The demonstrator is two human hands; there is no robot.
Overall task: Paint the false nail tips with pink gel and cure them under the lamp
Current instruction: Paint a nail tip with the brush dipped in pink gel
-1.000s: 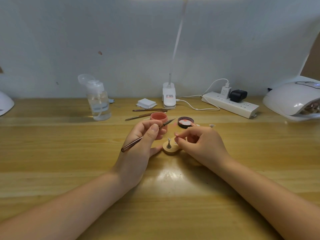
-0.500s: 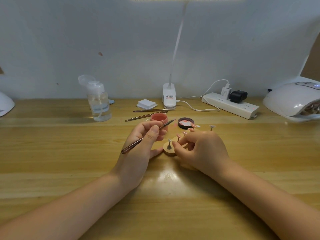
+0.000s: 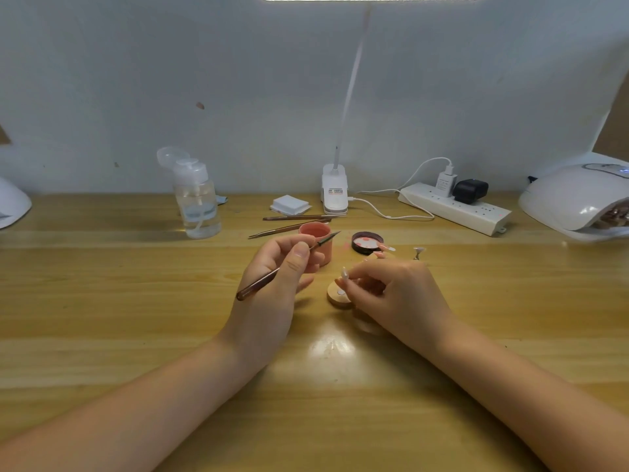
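Nail tip lifted off its wooden stand, brush poised beside the gel pot.

The nail tip (image 3: 344, 274) sits pinched in the right hand (image 3: 394, 294), held upright just above the round wooden stand (image 3: 338, 299); half a second ago its small holder stood on that stand, so it has just been picked up. Left hand (image 3: 275, 277) has its grip clenched round the brush (image 3: 286, 265), bristles pointing over the rim of the pink gel pot (image 3: 316, 242), unchanged. Pot lid (image 3: 367, 242) lies just right of it, another painted tip (image 3: 388, 248) at its edge and a spare holder (image 3: 418, 252) beyond. Curing lamp (image 3: 575, 199) waits at the far right of the table (image 3: 102, 301). Judgement: painting of this tip looks about to begin; curing is still ahead.
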